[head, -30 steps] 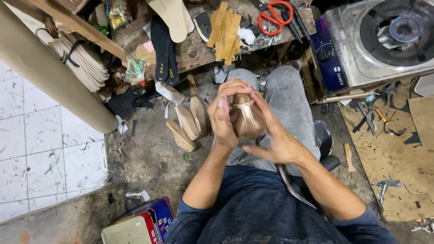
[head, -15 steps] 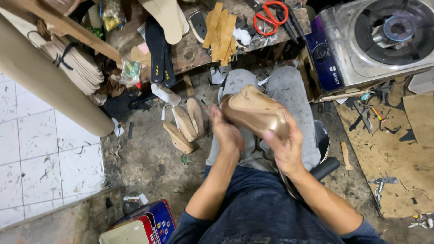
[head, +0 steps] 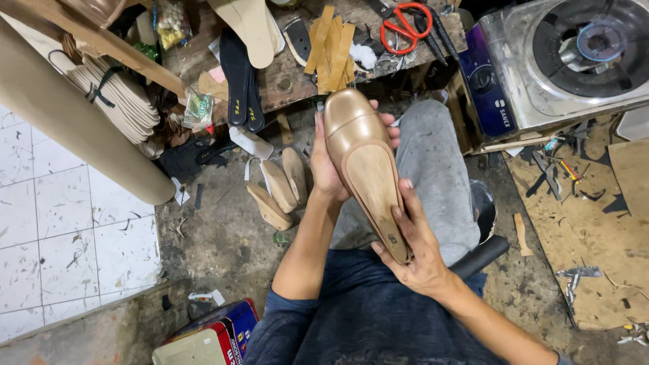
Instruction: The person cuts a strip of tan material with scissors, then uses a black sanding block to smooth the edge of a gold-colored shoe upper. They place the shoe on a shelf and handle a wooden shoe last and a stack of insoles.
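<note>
Both hands are gripping the shoe [head: 362, 162]: I am seeing the left hand [head: 328, 165] clasping its toe end from behind, fingers [head: 387, 122] curling round the far side, while the right hand [head: 416, 250] is clamping the heel end. The shoe is sitting sole-up above the grey-trousered knee [head: 433, 155], toe pointing away toward the bench [head: 291, 81]. Red scissors [head: 404, 23] are lying on that bench. Wooden lasts [head: 277, 189] are resting on the floor to the left.
</note>
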